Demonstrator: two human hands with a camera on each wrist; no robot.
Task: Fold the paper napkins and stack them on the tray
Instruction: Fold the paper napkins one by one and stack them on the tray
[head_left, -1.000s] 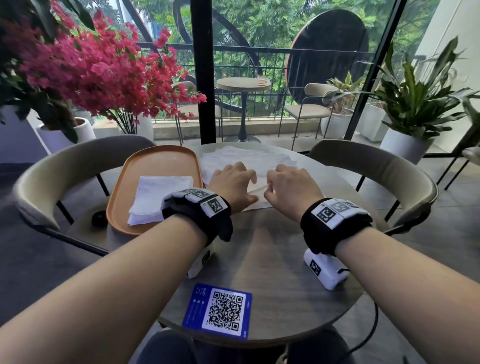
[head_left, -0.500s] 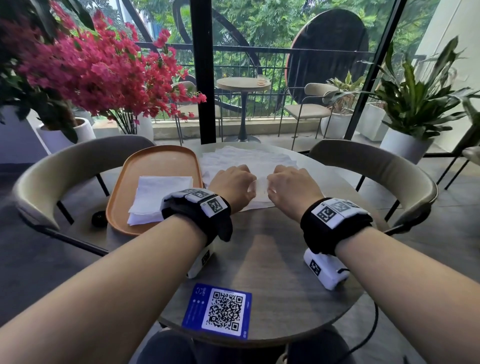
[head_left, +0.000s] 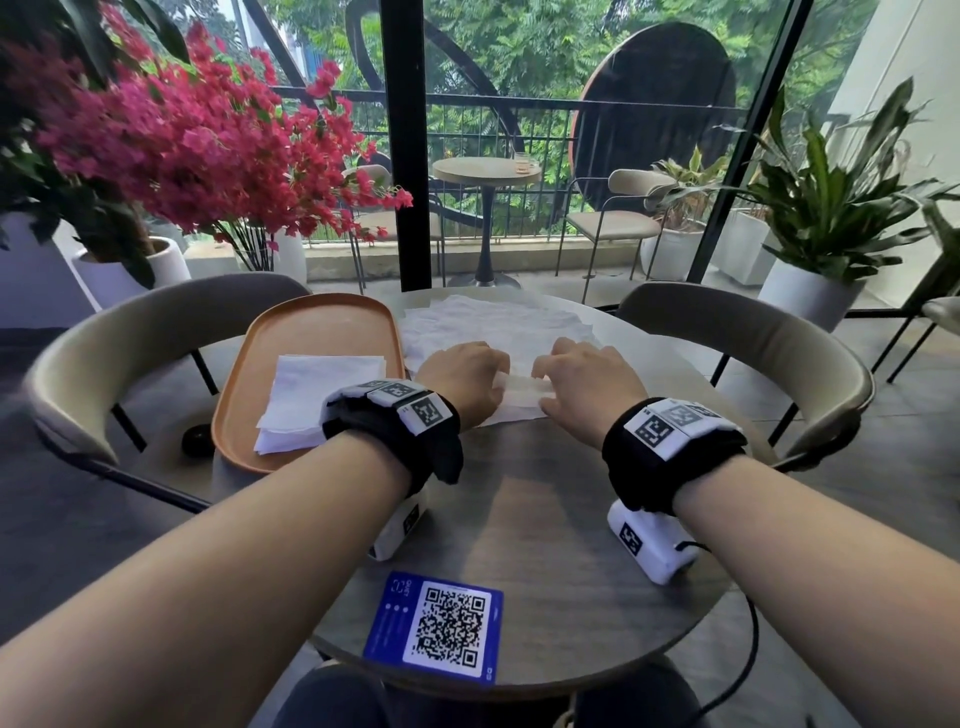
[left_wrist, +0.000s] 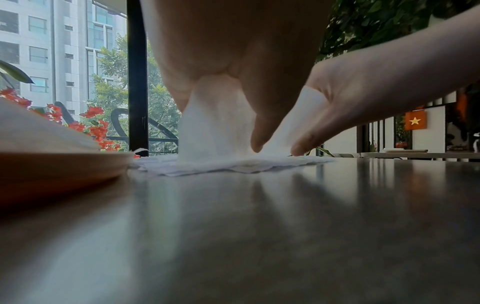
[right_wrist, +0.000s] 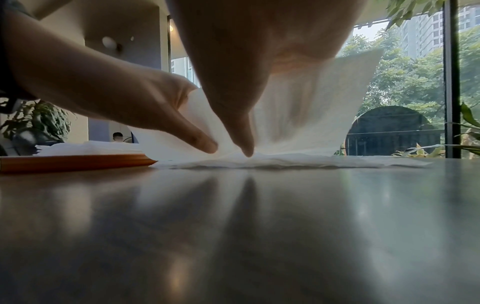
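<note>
Round grey table (head_left: 519, 519) by a glazed balcony wall, curved chairs at 10 and 2 o'clock, red-flowered plant (head_left: 197, 135) at 11. Orange tray (head_left: 311, 322) sits at our 10 o'clock on the table, with a stack of folded napkins (head_left: 317, 400) on its near half. Loose pile of unfolded napkins (head_left: 493, 322) lies flat at 12 o'clock, just beside the tray's right rim. Our left hand (head_left: 460, 382) and right hand (head_left: 587, 384) are side by side over the near edge of that pile, fingers curled, both pinching the top napkin (head_left: 519, 389). Wrist views show that sheet lifted off the pile between thumb and fingers of each hand, with the thumb tips pointing down near the pile; the raised part is motion-blurred, so we can't tell how far the fold has gone. Blue QR card (head_left: 441, 631) lies at 6 o'clock near the table edge. Small dark round object (head_left: 196, 441) sits at 9 o'clock, just left of the tray.
</note>
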